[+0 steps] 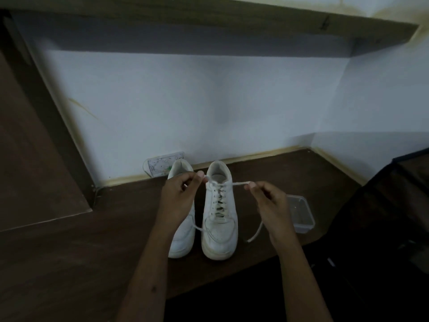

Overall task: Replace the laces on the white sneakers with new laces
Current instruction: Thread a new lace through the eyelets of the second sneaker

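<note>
Two white sneakers stand side by side on the dark desk [69, 263], toes toward the person. The left hand [178, 196] and right hand [267, 201] each pinch an end of the lace [239, 183] above the laced sneaker [220, 219]. The other sneaker [182, 238] sits just left; a clear plastic box [301, 214] lies to its right.

Looks like a room in somebody's home, pretty dim, probably a built-in desk or shelf nook. There's a dark wood-grain counter [69, 263] running into a corner, plain painted wall [209, 101] behind it with a sloppy yellowish seam along the bottom, and a wooden shelf [209, 22] overhead. A wall socket plate [162, 163] with scribbles on it sits low against the counter. A clear plastic tub [300, 213] and a pair of worn sneakers [219, 228] sitting out make it feel lived-in, not a shop or office.
</note>
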A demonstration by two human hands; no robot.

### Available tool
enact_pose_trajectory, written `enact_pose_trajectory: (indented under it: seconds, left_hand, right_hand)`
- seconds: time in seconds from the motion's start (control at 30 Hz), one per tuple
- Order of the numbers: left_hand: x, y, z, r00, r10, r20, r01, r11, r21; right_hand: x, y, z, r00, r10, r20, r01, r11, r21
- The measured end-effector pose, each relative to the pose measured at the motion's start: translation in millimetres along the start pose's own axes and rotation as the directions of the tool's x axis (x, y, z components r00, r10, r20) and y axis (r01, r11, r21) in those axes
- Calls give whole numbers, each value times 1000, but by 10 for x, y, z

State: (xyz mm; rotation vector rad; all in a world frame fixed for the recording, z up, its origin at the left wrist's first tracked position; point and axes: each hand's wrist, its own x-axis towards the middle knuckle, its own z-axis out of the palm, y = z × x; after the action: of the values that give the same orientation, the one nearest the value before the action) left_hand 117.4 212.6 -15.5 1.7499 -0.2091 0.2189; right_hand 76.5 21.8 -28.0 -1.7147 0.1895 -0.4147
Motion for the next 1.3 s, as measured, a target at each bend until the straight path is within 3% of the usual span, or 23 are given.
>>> enact_pose_trajectory:
  seconds: [0.13,0.3,0.47,0.6,0.73,0.93,1.03,1.13,1.2,1.27,1.3]
  left_hand:
    - [62,215,-33,997,77,32,-77,997,4]
    - [195,640,-60,982,157,108,-159,987,6]
    - [303,903,-85,971,204,125,-210,977,41]
    - [319,907,-81,975,153,160,-137,985,-106]
    - [335,885,-36,962,174,211,-137,975,-177]
    - [608,960,-13,934,328,143,-342,936,80]
    - [654,1021,-9,941,333,62,-336,941,49]
    - [740,944,76,984,178,-3,-178,980,-87]
    - [817,784,211,989,4,150,10,996,-92]
    - [817,544,361,920,-162,356,211,972,-103]
    - [761,396,385,895,-161,416,200,979,-50]
  right_hand:
    - [36,-274,64,987,-148,60,151,988,-38]
    - [142,-654,96,968,-238,83,237,971,14]
    - [195,-944,90,964,-242,108,231,967,109]
    - [170,-1052,84,966,-198,168,158,962,221]
    - [226,-1047,149,953,-227,201,187,962,200]
    - [424,-1130,186,930,-216,297,158,965,208]
    - [516,-1119,208,935,-185,301,123,969,213]
    - [581,-1138,254,943,-204,265,136,957,255]
    - [656,-1165,288,954,-214,211,146,944,296]
    - [773,-1175,303,967,-216,138,168,941,295]
    - [847,-1159,300,971,-213,105,173,938,300]
